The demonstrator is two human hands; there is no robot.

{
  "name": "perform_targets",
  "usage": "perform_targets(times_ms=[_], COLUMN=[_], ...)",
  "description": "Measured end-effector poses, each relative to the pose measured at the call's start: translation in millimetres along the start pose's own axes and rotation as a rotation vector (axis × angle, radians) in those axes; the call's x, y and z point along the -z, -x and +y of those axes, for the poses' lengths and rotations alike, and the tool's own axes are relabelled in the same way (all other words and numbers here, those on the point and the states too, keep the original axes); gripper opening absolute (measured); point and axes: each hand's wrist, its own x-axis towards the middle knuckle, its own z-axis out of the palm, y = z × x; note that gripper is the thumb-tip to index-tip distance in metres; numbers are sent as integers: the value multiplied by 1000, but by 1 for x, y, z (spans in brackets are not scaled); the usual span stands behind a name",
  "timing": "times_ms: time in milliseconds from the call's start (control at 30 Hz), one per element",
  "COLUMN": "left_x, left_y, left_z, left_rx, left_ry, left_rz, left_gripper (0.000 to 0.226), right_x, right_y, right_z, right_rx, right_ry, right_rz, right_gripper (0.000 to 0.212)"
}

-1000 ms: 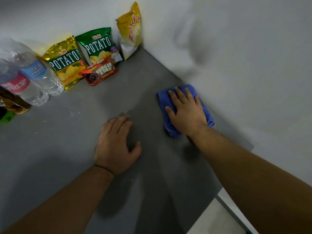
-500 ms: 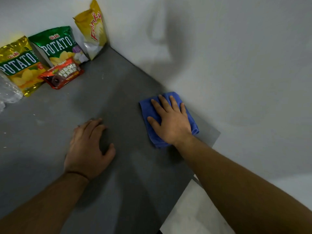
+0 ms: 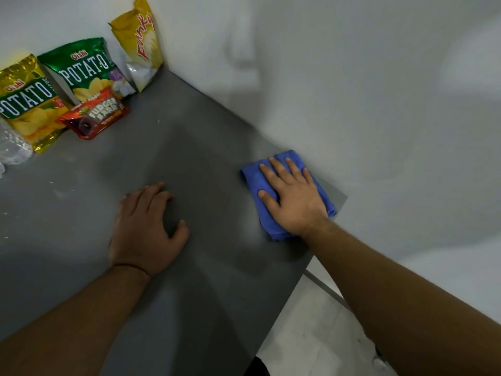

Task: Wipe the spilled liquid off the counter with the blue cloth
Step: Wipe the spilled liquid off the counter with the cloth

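Observation:
A folded blue cloth (image 3: 253, 180) lies on the dark grey counter (image 3: 189, 147), close to the white wall at the counter's right end. My right hand (image 3: 291, 198) presses flat on top of the cloth, fingers spread. My left hand (image 3: 147, 229) rests palm down on the bare counter, well left of the cloth, holding nothing. A few pale specks and a faint smear (image 3: 61, 194) show on the counter at the left. No clear puddle is visible near the cloth.
Snack bags stand along the back wall: a yellow potato bag (image 3: 27, 104), a green potato bag (image 3: 86, 71), a yellow bag (image 3: 141, 44) in the corner, and a red fudge bar pack (image 3: 96, 115). A crinkled plastic bottle (image 3: 12, 147) sits far left. The counter's edge (image 3: 298, 280) drops to pale floor.
My right hand has slid with the cloth along the wall toward the counter's right end. My view has swung right, pushing the bottles out of frame. My left hand stays planted.

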Motion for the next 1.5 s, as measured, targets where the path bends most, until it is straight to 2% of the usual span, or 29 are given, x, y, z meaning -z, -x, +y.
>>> perform_targets(times_ms=[133, 267, 367, 567, 733, 900, 1033, 1233, 1367, 1500], left_x=[-2, -2, -2, -1, 12, 30, 37, 52, 61, 70], left_y=[1, 2, 3, 4, 10, 45, 100, 214, 296, 333], left_z=[0, 0, -2, -1, -2, -9, -12, 8, 33, 41], left_rx=[23, 20, 22, 30, 41, 36, 91, 228, 319, 433], left_ry=[10, 8, 9, 41, 185, 303, 362, 400, 399, 388], left_rz=[2, 12, -1, 7, 19, 62, 140, 237, 178, 131], left_gripper=[62, 62, 64, 62, 62, 48, 37, 28, 26, 31], right_x=[-9, -8, 0, -10, -5, -2, -2, -14, -33, -52], right_y=[35, 38, 28, 51, 52, 56, 58, 116, 165, 209], right_z=[-12, -21, -2, 24, 31, 39, 24, -51, -105, -162], right_rx=[-144, 7, 94, -164, -159, -154, -157, 112, 251, 404], right_ry=[-14, -40, -54, -70, -81, -50, -23, 38, 19, -8], right_rz=[-5, -59, -33, 79, 55, 52, -21, -80, -118, -179], right_gripper=[69, 71, 64, 68, 71, 75, 81, 76, 74, 73])
